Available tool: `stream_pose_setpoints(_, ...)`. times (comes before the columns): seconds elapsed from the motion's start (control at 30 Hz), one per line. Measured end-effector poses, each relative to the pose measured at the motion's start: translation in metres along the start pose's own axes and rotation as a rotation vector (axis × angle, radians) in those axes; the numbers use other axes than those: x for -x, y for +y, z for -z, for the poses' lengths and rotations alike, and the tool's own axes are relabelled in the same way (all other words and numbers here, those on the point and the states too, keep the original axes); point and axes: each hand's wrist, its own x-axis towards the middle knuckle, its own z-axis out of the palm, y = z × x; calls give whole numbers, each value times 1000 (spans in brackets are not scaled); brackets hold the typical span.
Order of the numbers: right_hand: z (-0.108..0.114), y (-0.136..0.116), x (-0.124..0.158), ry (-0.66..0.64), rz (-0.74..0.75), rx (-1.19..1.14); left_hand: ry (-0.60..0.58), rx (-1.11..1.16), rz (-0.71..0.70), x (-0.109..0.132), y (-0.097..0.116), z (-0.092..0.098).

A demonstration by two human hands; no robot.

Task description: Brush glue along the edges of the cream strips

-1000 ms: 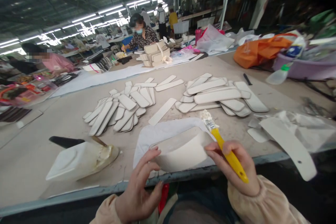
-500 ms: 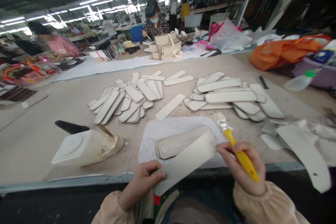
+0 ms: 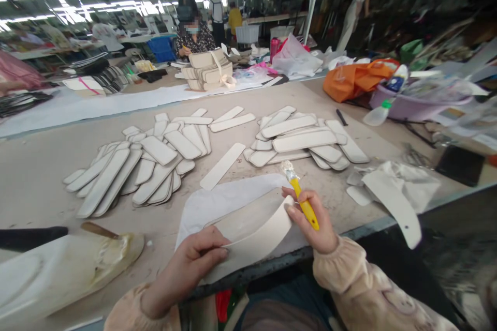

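My left hand (image 3: 193, 265) pinches the near end of a long white rounded strip (image 3: 256, 240), which bends upward over the table's front edge. My right hand (image 3: 310, 217) is closed round a yellow-handled brush (image 3: 303, 199) with pale bristles pointing away, and its thumb and fingertip touch the strip's far end. Under the strip lies a small stack of the same strips on a white sheet (image 3: 217, 201).
Two spreads of white strips (image 3: 135, 165) (image 3: 303, 139) lie further back, one single strip (image 3: 222, 165) between them. A white glue container (image 3: 58, 274) lies at the left. Orange bag (image 3: 353, 77), purple basin (image 3: 407, 106) and scraps sit right. Other people work at far tables.
The strip now bows upward between both hands instead of lying flat at an angle. The camera has swung right, so the glue container sits further left in view.
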Motion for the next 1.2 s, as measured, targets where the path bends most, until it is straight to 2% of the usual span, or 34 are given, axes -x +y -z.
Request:
stream_pose_setpoints(0.1, 5, 1, -1, -13, -44, 21, 33, -50, 45, -6, 0, 4)
stream_pose_setpoints(0.23, 7, 11, -8, 123, -27, 238, 89, -62, 127, -7, -15, 4)
stream_pose_setpoints(0.43, 0, 27, -24, 49, 66, 521, 360, -67, 328, -8, -50, -4)
stream_pose_setpoints(0.67, -3, 39, -33, 12, 65, 657, 446, -160, 388, -13, -57, -6)
stream_pose_setpoints(1.0, -3, 43, -34, 9, 108, 786, 421, -247, 398, -16, -59, -10)
stream_pose_setpoints(1.13, -2, 49, -33, 44, 135, 837, 440, -293, 343, -9, -62, -11)
stream_pose_setpoints(1.2, -2, 52, -32, 54, 149, 854, 474, -336, 259, -1, -67, -11)
